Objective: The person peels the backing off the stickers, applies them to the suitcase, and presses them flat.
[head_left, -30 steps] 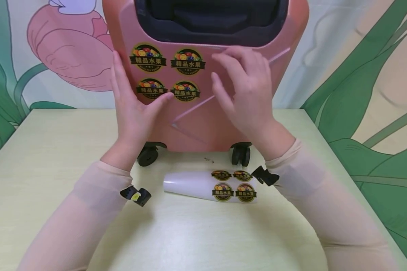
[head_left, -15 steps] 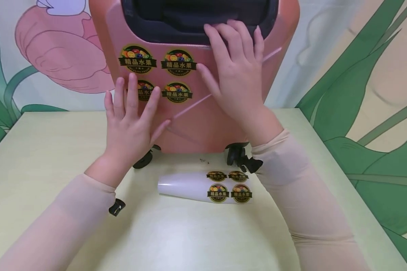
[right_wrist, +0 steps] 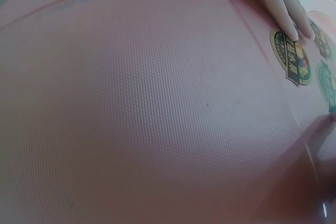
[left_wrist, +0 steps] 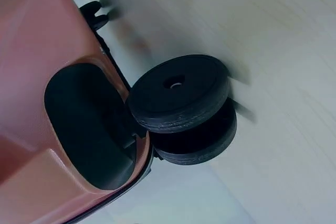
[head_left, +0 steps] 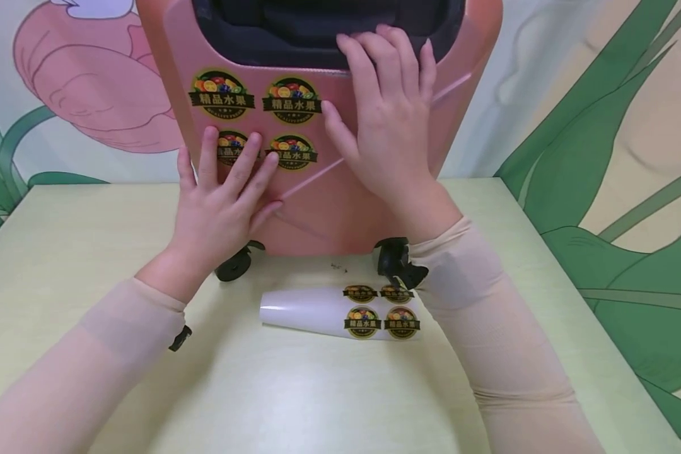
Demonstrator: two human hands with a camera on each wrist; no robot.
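A pink suitcase (head_left: pixel 329 221) stands upright on its wheels, with several round fruit-label stickers on its front in two rows. My left hand (head_left: pixel 215 205) lies spread against the suitcase. Its fingers partly cover the lower-left sticker (head_left: pixel 225 142), and a fingertip touches the lower-right sticker (head_left: pixel 296 151). Beside the upper-right sticker (head_left: pixel 291 101), my right hand (head_left: pixel 388 129) rests on the shell, thumb near the sticker's edge and fingertips over the black recessed panel (head_left: pixel 301 31). In the right wrist view, left-hand fingers (right_wrist: pixel 278 1) meet a sticker (right_wrist: pixel 291 59).
A white sticker sheet (head_left: pixel 303 309), curled at its left end, lies on the table (head_left: pixel 295 391) with several labels on it. Black wheels (head_left: pixel 232 265) support the suitcase; the left wrist view shows a double wheel (left_wrist: pixel 178 95) up close. A painted backdrop (head_left: pixel 596 157) hangs behind.
My left hand has slid down from the suitcase's left edge onto the lower stickers. My right hand, earlier bent off the shell, has straightened against it. The suitcase appears farther left in view.
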